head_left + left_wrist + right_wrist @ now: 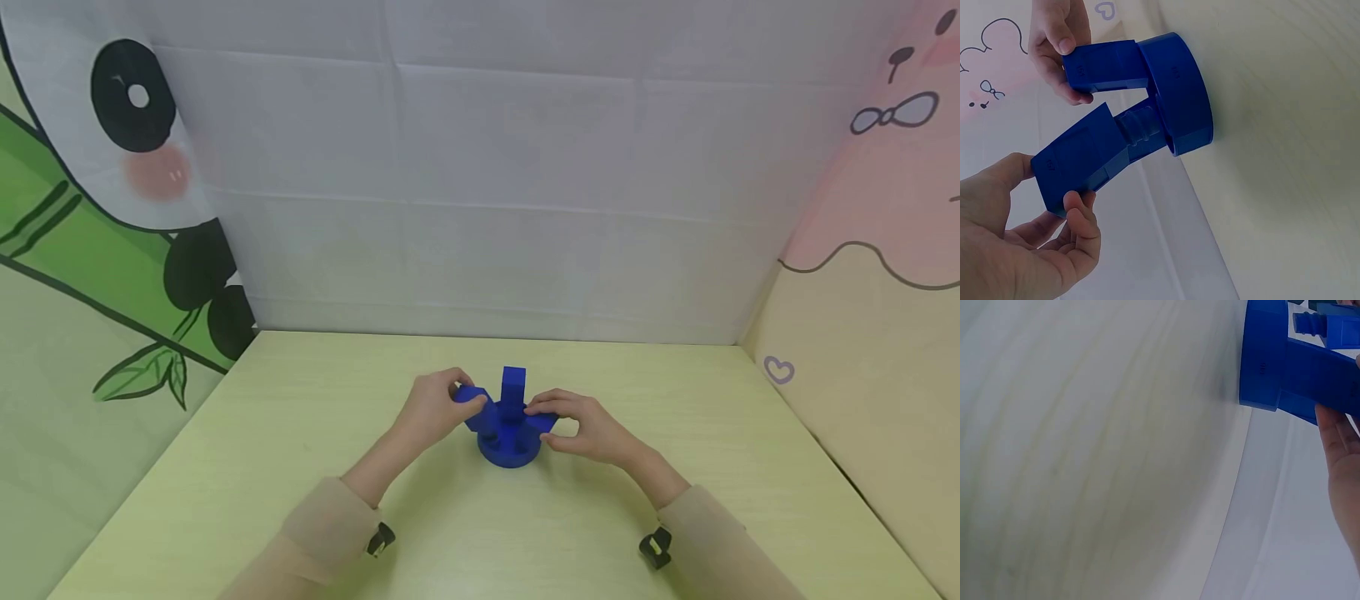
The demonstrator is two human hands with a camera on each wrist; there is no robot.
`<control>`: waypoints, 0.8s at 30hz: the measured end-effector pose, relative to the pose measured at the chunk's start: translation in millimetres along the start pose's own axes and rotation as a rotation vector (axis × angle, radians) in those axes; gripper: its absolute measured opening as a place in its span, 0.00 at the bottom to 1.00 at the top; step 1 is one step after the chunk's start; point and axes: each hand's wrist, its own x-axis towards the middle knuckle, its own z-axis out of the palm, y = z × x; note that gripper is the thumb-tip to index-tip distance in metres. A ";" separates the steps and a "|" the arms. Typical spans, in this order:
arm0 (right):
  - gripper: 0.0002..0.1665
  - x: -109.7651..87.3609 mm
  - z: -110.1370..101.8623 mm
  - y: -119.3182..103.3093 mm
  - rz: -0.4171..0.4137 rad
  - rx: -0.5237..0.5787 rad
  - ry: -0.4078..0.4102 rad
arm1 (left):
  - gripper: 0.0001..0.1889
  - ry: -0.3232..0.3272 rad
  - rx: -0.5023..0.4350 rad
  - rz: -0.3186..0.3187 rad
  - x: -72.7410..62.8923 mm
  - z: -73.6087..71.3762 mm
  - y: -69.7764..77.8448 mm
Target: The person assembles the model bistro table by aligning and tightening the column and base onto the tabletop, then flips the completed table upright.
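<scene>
A round blue base [508, 454] stands on the table, with an upright blue block [513, 385] rising from its far side. My left hand [431, 410] pinches a tilted blue block [1079, 159] between thumb and fingers. From that block's lower end sticks a ribbed blue stub [1310, 324], pointing at the base; in the right wrist view a gap shows between them. My right hand [588, 429] grips another blue block [1107, 67], which leans outward from the base's right side. Its lower end meets the base rim. The base's inside is partly hidden.
The pale wooden table [262, 467] runs back to a white cloth wall [480, 192]. Printed panels flank it: a green and white one [75, 192] at left, a pink and cream one [862, 333] at right. A dark wrist device [656, 547] sits by the right sleeve.
</scene>
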 end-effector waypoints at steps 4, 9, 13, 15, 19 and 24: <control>0.20 -0.6 -0.2 1.4 0.001 0.001 -0.005 | 0.14 -0.013 -0.004 -0.003 2.2 8.8 -3.9; 0.20 -1.3 0.1 2.7 -0.005 -0.010 0.006 | 0.16 -0.025 -0.001 0.003 3.9 18.0 -7.0; 0.21 -1.7 1.4 -0.3 0.014 -0.007 0.027 | 0.17 -0.024 -0.017 0.020 2.4 21.3 -6.8; 0.22 -1.6 2.7 -2.9 0.043 -0.001 0.049 | 0.17 -0.019 -0.024 0.026 1.5 22.1 -6.8; 0.26 0.5 6.1 -10.0 0.151 0.019 0.109 | 0.18 -0.008 -0.021 0.035 -0.2 23.2 -7.9; 0.24 2.6 8.4 -18.3 0.256 0.013 0.156 | 0.22 -0.002 -0.013 0.045 -2.2 24.4 -10.5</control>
